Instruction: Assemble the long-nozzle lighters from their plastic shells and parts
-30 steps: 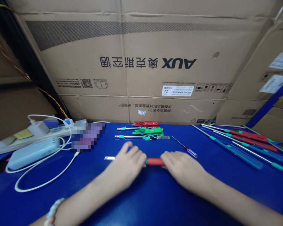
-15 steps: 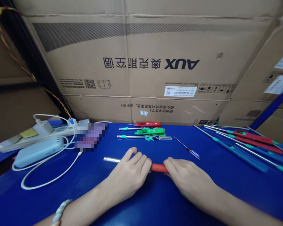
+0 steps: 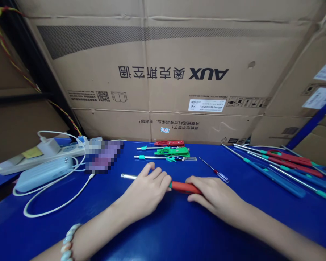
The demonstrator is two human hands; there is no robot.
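Observation:
My left hand (image 3: 150, 190) is closed around the metal tube of a red-handled stick lighter (image 3: 183, 187). The tube's silver end sticks out to the left of my fist, and a bit of teal shows where it meets the handle. On the right, my right hand (image 3: 210, 192) grips the far end of the red handle, thumb below and fingers over the top. My palms hide much of the lighter. Beyond my hands lie a red lighter shell (image 3: 170, 143) and a green lighter shell (image 3: 176, 151) with metal tubes and thin wires, plus a small screwdriver (image 3: 217, 172).
Several blue and red long-tubed lighters (image 3: 279, 179) lie at the right. On the left are a light-blue power bank (image 3: 45, 174), a power strip (image 3: 13, 165), white cables and a pixelated purple item (image 3: 105, 156). A large cardboard box (image 3: 163, 47) stands behind the blue table (image 3: 157, 239).
My right hand has shifted slightly right and its thumb now shows below the handle. More of the red handle is exposed, and the lighter slants down to the right more.

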